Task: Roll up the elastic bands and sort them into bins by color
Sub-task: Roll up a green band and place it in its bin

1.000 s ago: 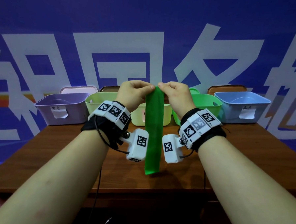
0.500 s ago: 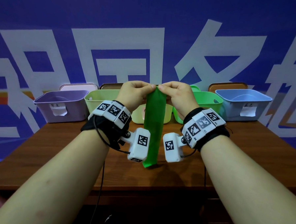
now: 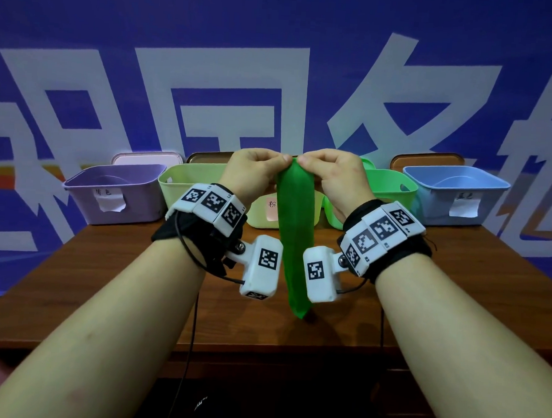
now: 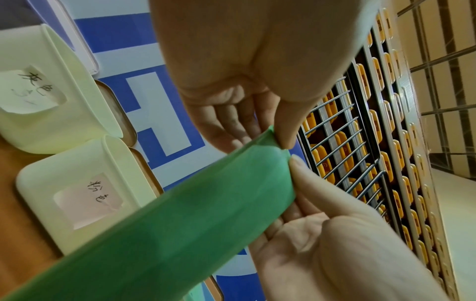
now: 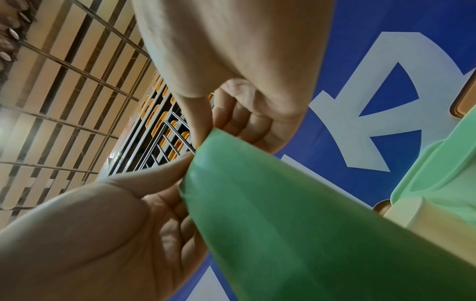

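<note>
Hanging from both hands, the green elastic band [image 3: 294, 238] drops as a limp strip between the wrists, its free tip just above the worktop [image 3: 456, 282]. The left hand [image 3: 254, 172] and the right hand [image 3: 332, 173] each pinch one top corner between thumb and curled fingers, thumbs almost touching. The band looks thin, light, soft and stretchy, so it will likely sag and twist; the top edge, held at both corners, seems the sound place to grip and begin the roll. Beyond the hands stands a row of bins: a purple bin [image 3: 115, 194] far left, a pale yellow-green bin [image 3: 186, 185] behind the left hand, a green bin [image 3: 391, 189] behind the right hand, and a blue bin [image 3: 454, 192] far right.
</note>
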The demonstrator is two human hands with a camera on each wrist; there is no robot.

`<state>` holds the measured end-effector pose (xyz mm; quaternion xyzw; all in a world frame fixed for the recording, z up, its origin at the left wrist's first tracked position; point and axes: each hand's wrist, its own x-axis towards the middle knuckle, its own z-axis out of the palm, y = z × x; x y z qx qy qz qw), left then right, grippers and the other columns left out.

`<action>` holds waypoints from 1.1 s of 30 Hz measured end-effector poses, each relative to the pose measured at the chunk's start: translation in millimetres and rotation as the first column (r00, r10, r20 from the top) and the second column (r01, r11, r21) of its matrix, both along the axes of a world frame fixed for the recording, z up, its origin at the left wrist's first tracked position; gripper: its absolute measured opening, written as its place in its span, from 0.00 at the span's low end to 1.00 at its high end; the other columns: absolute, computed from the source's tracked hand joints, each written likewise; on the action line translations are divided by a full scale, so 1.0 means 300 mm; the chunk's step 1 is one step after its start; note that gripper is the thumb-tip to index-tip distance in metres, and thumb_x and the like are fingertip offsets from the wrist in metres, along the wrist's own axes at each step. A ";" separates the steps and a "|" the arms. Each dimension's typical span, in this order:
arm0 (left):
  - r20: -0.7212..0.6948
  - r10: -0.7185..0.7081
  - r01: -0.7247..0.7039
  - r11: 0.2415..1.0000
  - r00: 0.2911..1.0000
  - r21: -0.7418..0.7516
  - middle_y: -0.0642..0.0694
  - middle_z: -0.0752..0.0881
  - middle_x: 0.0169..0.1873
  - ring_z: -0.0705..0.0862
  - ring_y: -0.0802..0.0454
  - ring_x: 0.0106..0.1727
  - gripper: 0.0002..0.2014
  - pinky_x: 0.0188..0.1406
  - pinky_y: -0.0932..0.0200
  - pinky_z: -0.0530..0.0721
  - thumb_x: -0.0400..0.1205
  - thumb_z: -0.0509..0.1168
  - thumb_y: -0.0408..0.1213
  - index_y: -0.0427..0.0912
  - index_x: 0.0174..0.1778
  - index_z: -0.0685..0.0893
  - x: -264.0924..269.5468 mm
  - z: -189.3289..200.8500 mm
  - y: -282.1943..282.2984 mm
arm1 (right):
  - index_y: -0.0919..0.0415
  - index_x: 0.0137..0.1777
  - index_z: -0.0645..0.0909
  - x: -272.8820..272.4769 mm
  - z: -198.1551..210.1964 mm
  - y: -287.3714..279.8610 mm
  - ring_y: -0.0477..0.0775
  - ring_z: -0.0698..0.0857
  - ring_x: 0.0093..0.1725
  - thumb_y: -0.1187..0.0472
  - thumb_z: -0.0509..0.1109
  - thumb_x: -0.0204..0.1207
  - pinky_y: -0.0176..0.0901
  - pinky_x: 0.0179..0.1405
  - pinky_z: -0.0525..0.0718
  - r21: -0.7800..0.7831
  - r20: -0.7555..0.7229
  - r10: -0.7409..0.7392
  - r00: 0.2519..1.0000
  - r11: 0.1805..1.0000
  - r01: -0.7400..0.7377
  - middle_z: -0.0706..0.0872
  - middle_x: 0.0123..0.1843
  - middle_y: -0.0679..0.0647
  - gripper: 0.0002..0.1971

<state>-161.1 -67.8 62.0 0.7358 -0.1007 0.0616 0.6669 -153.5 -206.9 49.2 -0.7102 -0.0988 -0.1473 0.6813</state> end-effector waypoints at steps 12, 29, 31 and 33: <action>-0.037 -0.045 0.045 0.999 0.998 -0.016 0.37 0.87 0.46 0.87 0.46 0.47 0.03 0.52 0.55 0.86 0.81 0.65 0.28 0.37 0.45 0.85 -0.009 0.014 0.013 | 0.59 0.42 0.86 -0.012 -0.002 -0.007 0.63 0.88 0.52 0.70 0.71 0.75 0.54 0.55 0.88 0.029 -0.022 0.053 0.998 0.998 -0.052 0.89 0.47 0.63 0.06; 0.027 -0.012 0.014 0.997 1.000 -0.077 0.41 0.87 0.45 0.88 0.49 0.45 0.06 0.47 0.58 0.88 0.79 0.67 0.25 0.41 0.45 0.85 -0.005 -0.004 -0.005 | 0.54 0.41 0.87 -0.008 -0.006 0.000 0.57 0.88 0.52 0.68 0.71 0.76 0.55 0.57 0.87 -0.022 0.026 -0.017 1.000 1.000 0.018 0.89 0.47 0.56 0.08; 0.018 -0.019 0.020 0.997 1.000 -0.078 0.39 0.87 0.46 0.88 0.47 0.45 0.03 0.47 0.56 0.88 0.79 0.68 0.29 0.41 0.45 0.85 -0.005 -0.009 -0.009 | 0.55 0.41 0.87 -0.008 -0.006 0.001 0.57 0.88 0.52 0.69 0.71 0.76 0.56 0.58 0.86 -0.016 0.032 -0.028 0.999 0.999 0.029 0.89 0.46 0.57 0.08; 0.019 -0.005 0.007 0.997 1.000 -0.079 0.38 0.87 0.44 0.87 0.48 0.42 0.02 0.45 0.57 0.88 0.80 0.68 0.31 0.40 0.43 0.85 -0.003 -0.014 -0.013 | 0.56 0.42 0.87 -0.009 -0.007 0.002 0.57 0.88 0.52 0.69 0.71 0.75 0.55 0.59 0.86 -0.008 0.030 -0.031 0.999 0.999 0.031 0.89 0.45 0.57 0.07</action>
